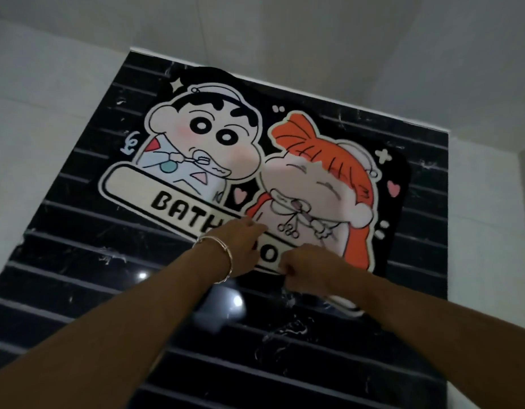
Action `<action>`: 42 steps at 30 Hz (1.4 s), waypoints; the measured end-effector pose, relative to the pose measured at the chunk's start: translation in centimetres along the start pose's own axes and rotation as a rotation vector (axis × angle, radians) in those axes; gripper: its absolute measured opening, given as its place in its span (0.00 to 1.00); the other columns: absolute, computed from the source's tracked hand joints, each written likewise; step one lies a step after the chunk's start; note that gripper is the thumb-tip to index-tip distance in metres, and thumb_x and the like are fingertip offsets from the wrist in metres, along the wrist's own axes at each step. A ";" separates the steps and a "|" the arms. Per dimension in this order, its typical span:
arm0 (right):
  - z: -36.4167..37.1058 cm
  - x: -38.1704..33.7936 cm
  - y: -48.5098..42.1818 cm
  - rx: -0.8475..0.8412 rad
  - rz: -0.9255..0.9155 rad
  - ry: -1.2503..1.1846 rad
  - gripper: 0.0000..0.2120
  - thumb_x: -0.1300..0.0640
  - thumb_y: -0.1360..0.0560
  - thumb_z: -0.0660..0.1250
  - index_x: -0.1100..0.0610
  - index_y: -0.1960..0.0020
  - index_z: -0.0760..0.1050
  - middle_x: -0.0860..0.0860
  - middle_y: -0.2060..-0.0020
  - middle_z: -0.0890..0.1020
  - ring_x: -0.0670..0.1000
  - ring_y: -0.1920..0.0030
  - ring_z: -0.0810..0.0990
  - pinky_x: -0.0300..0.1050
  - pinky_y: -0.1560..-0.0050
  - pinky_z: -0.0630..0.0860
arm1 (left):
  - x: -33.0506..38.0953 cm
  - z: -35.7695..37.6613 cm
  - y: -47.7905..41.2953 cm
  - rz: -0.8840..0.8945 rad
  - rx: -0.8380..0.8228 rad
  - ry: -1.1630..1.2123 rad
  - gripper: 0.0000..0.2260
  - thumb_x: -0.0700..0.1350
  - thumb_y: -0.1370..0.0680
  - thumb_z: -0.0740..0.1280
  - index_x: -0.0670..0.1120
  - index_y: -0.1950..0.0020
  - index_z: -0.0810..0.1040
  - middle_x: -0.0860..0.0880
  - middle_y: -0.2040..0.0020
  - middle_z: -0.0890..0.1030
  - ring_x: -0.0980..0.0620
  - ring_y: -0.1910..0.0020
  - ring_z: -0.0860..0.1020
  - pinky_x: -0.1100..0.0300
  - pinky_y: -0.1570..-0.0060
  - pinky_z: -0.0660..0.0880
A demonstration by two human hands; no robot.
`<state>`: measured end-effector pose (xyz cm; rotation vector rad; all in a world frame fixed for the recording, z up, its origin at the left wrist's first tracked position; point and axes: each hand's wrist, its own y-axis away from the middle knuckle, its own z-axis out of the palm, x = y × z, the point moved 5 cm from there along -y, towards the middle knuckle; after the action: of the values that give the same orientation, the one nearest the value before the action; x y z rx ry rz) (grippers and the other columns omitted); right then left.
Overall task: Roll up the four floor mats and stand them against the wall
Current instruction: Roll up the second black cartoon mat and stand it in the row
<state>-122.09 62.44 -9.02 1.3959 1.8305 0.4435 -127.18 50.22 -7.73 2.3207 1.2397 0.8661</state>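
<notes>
One floor mat [214,137] lies flat on the dark floor, printed with two cartoon children and the word BATH on a cream banner. My left hand [243,249], with a thin bangle on the wrist, rests palm down on the mat's near edge, fingers stretched over the banner. My right hand [302,262] is curled into a fist at the same near edge and pinches the mat's rim. The mat's near right corner is partly hidden under my right forearm. No other mats are in view.
The floor [78,290] is black marble with pale grooved lines and glossy light reflections. White tiled walls [314,39] enclose it at the back, left and right; the mat's far edge touches the back wall.
</notes>
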 end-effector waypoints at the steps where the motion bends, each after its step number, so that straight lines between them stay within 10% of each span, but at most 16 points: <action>1: 0.4 -1.6 -0.1 0.008 -0.025 -0.104 0.10 0.58 0.28 0.65 0.61 0.49 0.76 0.58 0.57 0.79 0.56 0.57 0.77 0.45 0.58 0.72 | 0.2 -0.2 -0.2 -0.004 0.003 0.052 0.23 0.43 0.20 0.59 0.48 0.25 0.61 0.45 0.29 0.66 0.45 0.31 0.66 0.56 0.35 0.66; 9: 1.7 -7.6 -2.3 0.177 -0.095 -0.626 0.06 0.61 0.27 0.64 0.62 0.55 0.79 0.54 0.56 0.83 0.49 0.58 0.78 0.37 0.57 0.71 | -1.8 -1.3 -0.3 -0.156 -0.011 0.306 0.19 0.55 0.19 0.55 0.44 0.42 0.77 0.46 0.45 0.79 0.47 0.45 0.75 0.60 0.49 0.68; 13: 1.4 -6.0 -3.7 0.058 -0.113 -0.420 0.11 0.55 0.22 0.62 0.60 0.49 0.79 0.53 0.54 0.81 0.50 0.54 0.78 0.42 0.52 0.73 | -4.4 0.1 1.5 -0.219 -0.016 0.123 0.19 0.57 0.20 0.58 0.51 0.33 0.72 0.50 0.37 0.75 0.51 0.40 0.73 0.58 0.41 0.71; 16: -1.9 -1.1 -5.4 0.276 -0.002 -0.261 0.13 0.55 0.22 0.61 0.60 0.41 0.76 0.55 0.45 0.77 0.56 0.45 0.77 0.44 0.49 0.72 | -5.0 1.1 2.1 -0.224 0.091 -0.055 0.24 0.57 0.21 0.60 0.50 0.28 0.65 0.49 0.31 0.68 0.49 0.34 0.67 0.53 0.36 0.69; 21: -7.2 6.0 -5.8 0.504 0.214 -0.129 0.28 0.51 0.27 0.70 0.57 0.30 0.65 0.59 0.33 0.66 0.60 0.35 0.67 0.51 0.36 0.68 | -6.3 1.7 2.6 -0.595 0.210 0.187 0.31 0.54 0.24 0.66 0.49 0.25 0.56 0.40 0.27 0.57 0.40 0.29 0.59 0.43 0.35 0.66; 30: -9.1 13.1 -5.4 0.325 0.491 -0.148 0.58 0.38 0.35 0.74 0.56 0.23 0.39 0.61 0.24 0.47 0.62 0.24 0.46 0.62 0.27 0.53 | -9.1 3.5 4.3 -1.009 0.277 0.613 0.34 0.51 0.27 0.70 0.46 0.26 0.58 0.38 0.29 0.57 0.36 0.31 0.58 0.42 0.34 0.62; 42: -8.7 12.2 -5.4 0.473 0.487 0.075 0.45 0.33 0.30 0.64 0.59 0.25 0.54 0.65 0.32 0.61 0.64 0.33 0.62 0.59 0.35 0.64 | -9.9 3.0 4.4 -1.200 0.671 0.873 0.37 0.41 0.27 0.68 0.47 0.24 0.51 0.38 0.27 0.55 0.38 0.31 0.59 0.45 0.34 0.62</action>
<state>-133.32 73.42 -11.56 2.1943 1.7097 0.3127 -126.69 39.39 -10.80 0.9069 3.1061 1.0311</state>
